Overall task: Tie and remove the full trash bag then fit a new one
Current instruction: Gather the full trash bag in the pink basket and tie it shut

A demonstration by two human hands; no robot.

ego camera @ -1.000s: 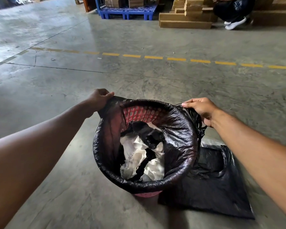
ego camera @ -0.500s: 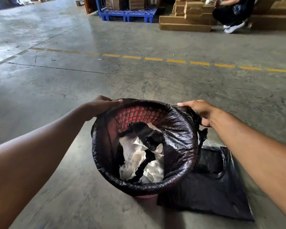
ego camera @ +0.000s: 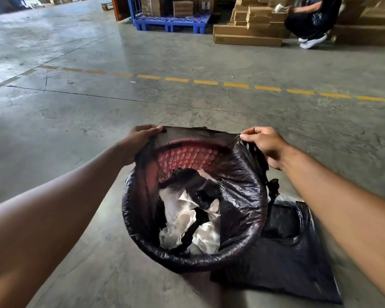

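Note:
A red mesh trash basket (ego camera: 187, 155) stands on the concrete floor, lined with a black trash bag (ego camera: 238, 181). Crumpled white paper (ego camera: 182, 218) and black scraps fill the bag. My left hand (ego camera: 140, 138) pinches the bag's far-left edge, lifted off the rim. My right hand (ego camera: 265, 143) pinches the far-right edge, also raised. Between the two hands the far edge of the bag is stretched taut above the basket's rim. The near edge still wraps the rim. A flat, folded black bag (ego camera: 287, 263) lies on the floor to the right of the basket.
Concrete floor (ego camera: 76, 130) all around, crossed by a dashed yellow line (ego camera: 205, 82). Far back are a blue pallet (ego camera: 171, 23), stacked cardboard boxes (ego camera: 249, 30), and a crouching person (ego camera: 311, 21) at the upper right.
Both hands have pulled the bag's far edge up off the basket rim and drawn it taut between them; the red mesh inside shows more.

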